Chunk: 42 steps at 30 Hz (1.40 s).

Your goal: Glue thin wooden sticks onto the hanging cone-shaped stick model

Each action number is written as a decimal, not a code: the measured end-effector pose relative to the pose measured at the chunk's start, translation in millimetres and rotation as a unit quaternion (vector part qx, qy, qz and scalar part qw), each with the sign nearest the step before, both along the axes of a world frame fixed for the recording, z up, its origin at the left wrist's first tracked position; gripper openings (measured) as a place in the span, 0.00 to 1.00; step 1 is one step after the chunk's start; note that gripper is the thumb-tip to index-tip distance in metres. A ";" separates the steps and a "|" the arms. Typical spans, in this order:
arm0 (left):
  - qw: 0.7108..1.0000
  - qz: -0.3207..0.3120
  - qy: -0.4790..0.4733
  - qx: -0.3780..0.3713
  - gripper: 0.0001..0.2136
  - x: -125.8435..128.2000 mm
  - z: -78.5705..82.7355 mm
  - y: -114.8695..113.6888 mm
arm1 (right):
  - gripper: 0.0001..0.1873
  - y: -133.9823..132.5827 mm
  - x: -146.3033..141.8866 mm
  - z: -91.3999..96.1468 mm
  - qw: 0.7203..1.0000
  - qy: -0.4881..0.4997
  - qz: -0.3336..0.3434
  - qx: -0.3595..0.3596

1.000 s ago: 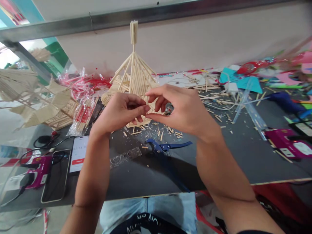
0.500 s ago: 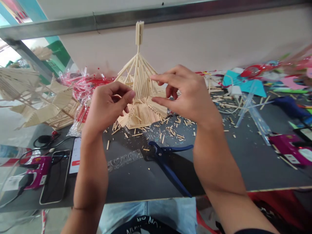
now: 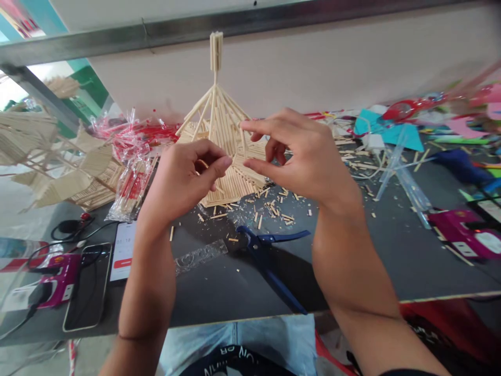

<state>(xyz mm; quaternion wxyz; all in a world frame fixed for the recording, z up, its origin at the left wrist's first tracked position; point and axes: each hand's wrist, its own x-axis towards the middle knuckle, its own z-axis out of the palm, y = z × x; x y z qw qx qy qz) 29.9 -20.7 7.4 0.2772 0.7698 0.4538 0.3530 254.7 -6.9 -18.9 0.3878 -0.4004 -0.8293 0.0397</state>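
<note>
Plainly, the smooth dark surface (image 3: 199,300) carries, at far centre, a peaked model (image 3: 223,125) of pale, slender sticks laid in ribbed panels. Of the hands before it, the left hand (image 3: 180,175) has thumb and forefinger tips together; the right hand (image 3: 299,154) keeps them apart; whether either grips anything thin, I cannot tell. Light pressure and steady wrists would suit such slim pieces. Nearer lies a blue cutter (image 3: 256,248), then stubby offcuts (image 3: 274,210) scatter beyond.

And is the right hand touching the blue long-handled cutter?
Apart: the head view shows dark-grey tabletop and pale wooden scraps between the right hand and the cutter.
</note>
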 end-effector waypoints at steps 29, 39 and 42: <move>1.000 -0.006 0.021 0.016 0.08 -2.1 -5.5 6.1 | 0.23 15.2 -5.9 -18.2 0.991 -0.075 -0.034 0.103; 1.000 0.012 -0.026 0.005 0.05 -12.5 -0.4 6.3 | 0.29 10.3 -9.2 -17.8 0.998 0.058 -0.001 -0.020; 0.999 0.029 -0.033 0.003 0.04 -14.8 -1.6 8.5 | 0.27 11.1 -12.8 -19.6 0.981 0.160 -0.027 -0.109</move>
